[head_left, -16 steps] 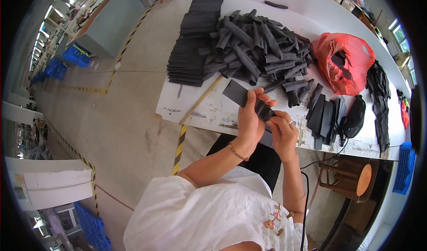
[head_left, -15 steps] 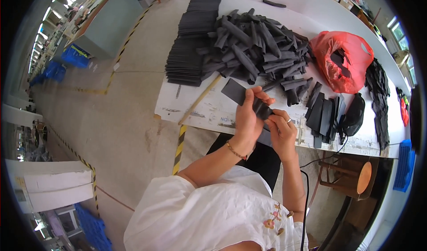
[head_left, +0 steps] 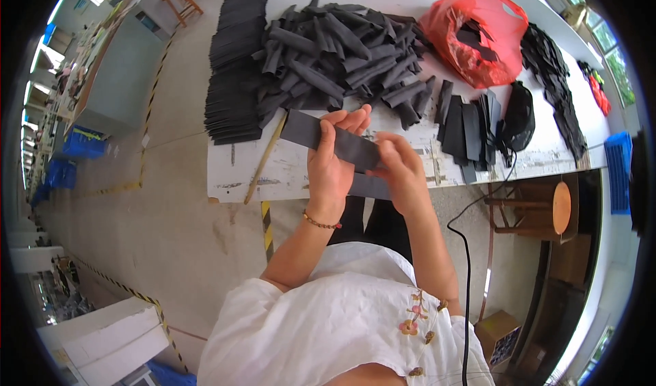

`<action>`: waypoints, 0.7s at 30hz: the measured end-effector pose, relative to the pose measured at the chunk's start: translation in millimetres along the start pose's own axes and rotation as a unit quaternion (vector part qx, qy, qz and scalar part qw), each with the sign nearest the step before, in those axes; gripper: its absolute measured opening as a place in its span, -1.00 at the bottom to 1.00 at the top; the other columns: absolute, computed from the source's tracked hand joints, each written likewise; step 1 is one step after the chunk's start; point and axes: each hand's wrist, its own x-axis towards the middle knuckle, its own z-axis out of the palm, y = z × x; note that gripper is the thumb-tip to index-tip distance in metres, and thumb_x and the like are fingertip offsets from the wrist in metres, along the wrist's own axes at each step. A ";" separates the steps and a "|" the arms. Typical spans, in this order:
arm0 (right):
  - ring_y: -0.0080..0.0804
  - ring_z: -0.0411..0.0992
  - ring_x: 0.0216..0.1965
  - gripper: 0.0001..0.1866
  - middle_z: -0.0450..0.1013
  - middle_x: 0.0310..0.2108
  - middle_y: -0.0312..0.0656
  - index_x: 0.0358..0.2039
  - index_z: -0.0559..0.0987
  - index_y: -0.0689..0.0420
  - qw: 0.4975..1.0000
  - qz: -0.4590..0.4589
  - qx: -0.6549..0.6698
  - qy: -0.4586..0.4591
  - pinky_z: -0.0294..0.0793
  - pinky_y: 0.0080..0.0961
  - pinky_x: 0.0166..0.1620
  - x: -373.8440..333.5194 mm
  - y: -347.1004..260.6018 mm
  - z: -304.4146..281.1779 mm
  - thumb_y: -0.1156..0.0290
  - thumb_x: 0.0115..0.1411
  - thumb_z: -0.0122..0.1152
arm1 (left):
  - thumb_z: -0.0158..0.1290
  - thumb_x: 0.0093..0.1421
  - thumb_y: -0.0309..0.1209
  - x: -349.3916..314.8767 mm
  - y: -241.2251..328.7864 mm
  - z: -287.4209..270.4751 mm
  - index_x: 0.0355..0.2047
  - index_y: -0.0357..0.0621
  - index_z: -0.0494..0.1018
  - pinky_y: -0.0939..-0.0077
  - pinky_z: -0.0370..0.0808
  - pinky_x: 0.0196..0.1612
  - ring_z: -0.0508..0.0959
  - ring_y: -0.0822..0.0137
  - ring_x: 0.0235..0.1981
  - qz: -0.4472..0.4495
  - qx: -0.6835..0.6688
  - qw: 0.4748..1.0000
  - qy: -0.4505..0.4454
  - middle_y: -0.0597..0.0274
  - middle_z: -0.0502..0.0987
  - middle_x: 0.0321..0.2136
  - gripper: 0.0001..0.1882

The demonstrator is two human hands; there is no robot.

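Observation:
A flat black strip (head_left: 350, 148) of cloth-like material stretches between my hands above the table's front edge. My left hand (head_left: 331, 164) grips it with the thumb on top, the fingers behind it. At the strip's right end my right hand (head_left: 403, 167) pinches it, slightly blurred. Below them another dark strip (head_left: 370, 187) lies at the table edge, partly hidden by my hands. Beyond my hands is a heap of curled black strips (head_left: 342, 54), beside a long row of stacked flat black strips (head_left: 231, 64) on the left.
A thin wooden stick (head_left: 264, 157) rests on the white table (head_left: 225, 170). To the right are loose flat strips (head_left: 470, 129), a black bag (head_left: 519, 116), a red plastic bag (head_left: 495, 20) and a long dark bundle (head_left: 555, 78). A black cord (head_left: 465, 249) hangs past a wooden stool (head_left: 560, 208).
The strip was bent between my hands and now lies nearly flat and extended. My right hand has moved to its end. The whole view has shifted, with the table now further left and up.

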 end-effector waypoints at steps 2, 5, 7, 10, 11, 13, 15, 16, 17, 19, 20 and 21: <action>-0.53 0.43 -0.34 -0.88 0.48 -0.37 -0.27 -0.37 0.57 0.24 0.998 0.003 0.023 -0.055 0.44 -0.60 -0.25 3.1 6.5 -4.3 0.44 0.21 0.22 | -0.18 0.39 -0.16 -1.8 -0.1 0.0 -0.10 -0.20 0.38 0.13 0.28 0.24 0.43 0.01 0.11 -0.026 -0.007 1.000 0.002 0.00 0.56 -0.14 -0.65; -0.45 0.44 -0.38 -0.93 0.50 -0.44 -0.26 -0.38 0.59 0.22 0.976 -0.174 -0.118 -0.062 0.42 -0.58 -0.28 1.8 8.6 -8.4 0.51 0.13 0.28 | -0.14 0.37 -0.09 6.1 2.7 -3.8 -0.09 -0.21 0.38 0.14 0.34 0.18 0.45 0.08 0.08 -0.056 -0.035 0.998 0.010 0.04 0.57 -0.19 -0.59; -0.41 0.44 -0.39 -0.92 0.50 -0.43 -0.23 -0.39 0.59 0.21 0.902 -0.338 -0.265 -0.027 0.42 -0.56 -0.30 0.7 3.4 -16.6 0.56 0.07 0.32 | -0.11 0.34 -0.04 11.7 11.5 -11.6 -0.08 -0.22 0.38 0.13 0.35 0.17 0.46 0.10 0.04 -0.037 0.001 0.992 0.119 0.07 0.57 -0.23 -0.55; -0.32 0.44 -0.37 -0.77 0.50 -0.39 -0.24 -0.38 0.62 0.16 0.752 -0.541 -0.376 -0.025 0.42 -0.49 -0.32 7.6 -13.6 -31.0 0.64 -0.12 0.38 | 0.00 0.27 0.02 3.6 23.2 -31.7 -0.08 -0.26 0.41 0.18 0.46 0.03 0.53 0.17 -0.13 -0.060 0.048 0.967 0.244 0.12 0.55 -0.29 -0.47; -0.31 0.44 -0.35 -0.72 0.51 -0.36 -0.27 -0.36 0.62 0.16 0.698 -0.578 -0.419 -0.051 0.43 -0.47 -0.31 9.9 -15.2 -35.4 0.63 -0.17 0.38 | 0.02 0.28 -0.06 -1.2 21.9 -35.5 -0.12 -0.28 0.44 0.23 0.51 -0.03 0.55 0.19 -0.18 -0.120 0.086 0.968 0.205 0.12 0.55 -0.30 -0.53; -0.30 0.44 -0.29 -0.61 0.51 -0.29 -0.33 -0.32 0.63 0.15 0.618 -0.617 -0.479 -0.092 0.43 -0.45 -0.29 12.6 -13.0 -42.4 0.61 -0.30 0.39 | 0.08 0.26 -0.31 -6.1 21.7 -34.9 -0.26 -0.33 0.49 0.38 0.60 -0.21 0.60 0.23 -0.34 -0.183 0.119 0.963 0.158 0.10 0.56 -0.37 -0.73; -0.30 0.43 -0.27 -0.62 0.50 -0.29 -0.31 -0.29 0.63 0.15 0.629 -0.593 -0.494 -0.092 0.43 -0.46 -0.27 11.6 -11.6 -46.7 0.56 -0.25 0.41 | 0.08 0.25 -0.37 -4.9 20.9 -39.7 -0.28 -0.34 0.49 0.39 0.61 -0.20 0.60 0.23 -0.35 -0.172 0.134 0.962 0.164 0.08 0.56 -0.39 -0.78; -0.31 0.43 -0.26 -0.63 0.50 -0.28 -0.28 -0.27 0.63 0.14 0.637 -0.572 -0.510 -0.088 0.43 -0.47 -0.25 12.4 -11.0 -47.5 0.50 -0.20 0.42 | 0.08 0.24 -0.43 -4.4 20.3 -42.8 -0.30 -0.35 0.49 0.40 0.61 -0.19 0.61 0.22 -0.37 -0.160 0.148 0.962 0.166 0.07 0.57 -0.41 -0.83; -0.31 0.43 -0.26 -0.63 0.50 -0.28 -0.28 -0.27 0.63 0.14 0.637 -0.571 -0.510 -0.090 0.43 -0.47 -0.25 12.0 -6.8 -48.1 0.50 -0.20 0.42 | 0.08 0.24 -0.43 -5.2 19.4 -46.6 -0.30 -0.35 0.49 0.40 0.61 -0.19 0.61 0.22 -0.37 -0.159 0.148 0.962 0.167 0.07 0.57 -0.41 -0.83; -0.40 0.44 -0.28 -0.67 0.50 -0.29 -0.24 -0.18 0.61 0.20 0.883 -0.369 -0.290 -0.001 0.44 -0.50 -0.21 8.6 8.1 -52.1 0.41 0.01 0.39 | 0.08 0.23 -0.46 -8.0 17.8 -51.9 -0.32 -0.39 0.48 0.40 0.63 -0.21 0.62 0.22 -0.39 -0.148 0.170 0.964 0.141 0.03 0.57 -0.42 -0.84; -0.40 0.44 -0.28 -0.67 0.50 -0.29 -0.24 -0.18 0.61 0.20 0.883 -0.367 -0.291 0.001 0.44 -0.50 -0.21 9.5 12.9 -56.0 0.41 0.01 0.39 | 0.08 0.23 -0.46 -8.9 16.3 -53.3 -0.32 -0.39 0.48 0.40 0.63 -0.21 0.62 0.22 -0.39 -0.151 0.169 0.964 0.141 0.03 0.57 -0.42 -0.84; -0.46 0.44 -0.29 -0.68 0.50 -0.30 -0.25 -0.13 0.58 0.23 0.943 -0.227 -0.244 0.001 0.44 -0.52 -0.20 9.6 18.0 -61.1 0.38 0.11 0.32 | 0.07 0.24 -0.46 -10.2 14.6 -53.4 -0.34 -0.39 0.48 0.39 0.63 -0.22 0.62 0.22 -0.40 -0.149 0.171 0.964 0.135 0.04 0.56 -0.44 -0.83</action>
